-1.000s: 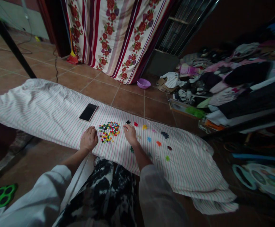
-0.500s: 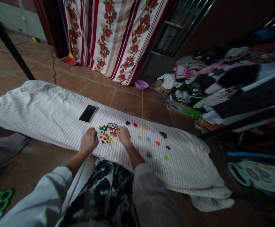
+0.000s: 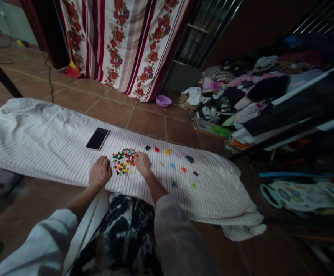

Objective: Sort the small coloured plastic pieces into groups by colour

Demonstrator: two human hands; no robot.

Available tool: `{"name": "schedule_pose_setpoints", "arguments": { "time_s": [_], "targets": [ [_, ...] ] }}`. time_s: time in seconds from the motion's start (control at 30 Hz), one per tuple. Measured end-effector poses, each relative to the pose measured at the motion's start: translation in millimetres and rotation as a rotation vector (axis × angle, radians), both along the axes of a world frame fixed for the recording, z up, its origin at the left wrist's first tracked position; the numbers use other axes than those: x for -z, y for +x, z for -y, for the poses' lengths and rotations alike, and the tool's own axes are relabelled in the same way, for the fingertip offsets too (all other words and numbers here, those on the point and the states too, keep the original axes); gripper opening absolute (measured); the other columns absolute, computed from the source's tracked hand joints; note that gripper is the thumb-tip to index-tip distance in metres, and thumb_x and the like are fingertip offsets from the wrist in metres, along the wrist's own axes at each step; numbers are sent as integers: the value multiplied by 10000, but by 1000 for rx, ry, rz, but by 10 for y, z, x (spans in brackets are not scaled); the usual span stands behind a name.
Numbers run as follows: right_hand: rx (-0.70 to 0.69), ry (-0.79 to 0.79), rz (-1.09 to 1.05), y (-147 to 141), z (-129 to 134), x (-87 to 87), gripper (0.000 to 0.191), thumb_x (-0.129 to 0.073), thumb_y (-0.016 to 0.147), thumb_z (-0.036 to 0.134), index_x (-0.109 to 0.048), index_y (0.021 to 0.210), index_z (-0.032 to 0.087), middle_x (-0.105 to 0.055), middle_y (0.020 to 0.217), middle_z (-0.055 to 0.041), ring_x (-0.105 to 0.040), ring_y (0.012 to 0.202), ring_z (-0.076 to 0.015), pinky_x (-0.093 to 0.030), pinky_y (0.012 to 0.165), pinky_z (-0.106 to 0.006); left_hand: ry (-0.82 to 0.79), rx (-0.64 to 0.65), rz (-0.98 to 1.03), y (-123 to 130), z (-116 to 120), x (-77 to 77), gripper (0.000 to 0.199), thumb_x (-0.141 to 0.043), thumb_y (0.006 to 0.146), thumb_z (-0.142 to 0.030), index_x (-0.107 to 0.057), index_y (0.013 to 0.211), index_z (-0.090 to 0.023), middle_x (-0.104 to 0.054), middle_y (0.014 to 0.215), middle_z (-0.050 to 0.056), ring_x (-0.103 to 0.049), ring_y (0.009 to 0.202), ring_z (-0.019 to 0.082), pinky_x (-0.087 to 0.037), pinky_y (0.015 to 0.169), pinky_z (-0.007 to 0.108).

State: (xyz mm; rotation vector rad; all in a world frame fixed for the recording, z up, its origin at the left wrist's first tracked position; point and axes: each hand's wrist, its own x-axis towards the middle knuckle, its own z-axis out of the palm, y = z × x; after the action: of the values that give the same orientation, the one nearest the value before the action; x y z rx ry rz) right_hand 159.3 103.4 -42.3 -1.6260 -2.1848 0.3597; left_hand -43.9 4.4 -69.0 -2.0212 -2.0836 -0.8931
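My right hand (image 3: 142,162) is at the right edge of the loose, mixed group of small, many-coloured pieces (image 3: 123,167), which lies on the white cloth with thin pink and green stripes (image 3: 54,134). Its thumb and fingertips look near together, but I cannot tell if they are closed on 1 piece or on nothing. My left hand (image 3: 100,171) rests on the cloth at the other side of this group, with the fingers slightly bent; I cannot tell if something is under them. To the right of my right hand there are small separate clusters, each of about 1 colour: black (image 3: 147,148), red (image 3: 157,149), yellow (image 3: 167,152) and pink (image 3: 178,155) are among them, and nearer to me are light blue (image 3: 173,166), orange (image 3: 183,170) and lime green (image 3: 193,185). The dark phone with a pale edge (image 3: 97,138) lies flat beyond my left hand. I judge that the step in hand is fine finger work at the mixed group. From here, in my opinion, a move calls for a light and exact pinch, because the pieces are tiny, lie close together and could easily be pushed aside.
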Motion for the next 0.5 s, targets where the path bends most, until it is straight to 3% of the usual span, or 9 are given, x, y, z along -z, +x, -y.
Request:
{"name": "schedule_pose_setpoints", "arguments": {
  "time_s": [0.27, 0.5],
  "targets": [
    [13, 3, -45, 43, 21, -98, 171, -498, 899, 144, -642, 948, 223, -692, 978, -40, -585, 951, -183, -406, 878, -278, 7, 17, 0, -17, 2, -14, 161, -451, 798, -178, -553, 923, -180, -603, 1152, 175, -542, 1147, 298, -438, 1013, 452],
    [83, 13, -72, 275, 61, -90, 162, -494, 906, 164, -624, 965, 239, -667, 972, -29, -585, 939, -173, -417, 855, -270, 26, 41, -44, -44, -5, 7, 145, -439, 814, -191, -540, 918, -178, -603, 1138, 187, -545, 1133, 312, -455, 984, 462]
  ]
}}
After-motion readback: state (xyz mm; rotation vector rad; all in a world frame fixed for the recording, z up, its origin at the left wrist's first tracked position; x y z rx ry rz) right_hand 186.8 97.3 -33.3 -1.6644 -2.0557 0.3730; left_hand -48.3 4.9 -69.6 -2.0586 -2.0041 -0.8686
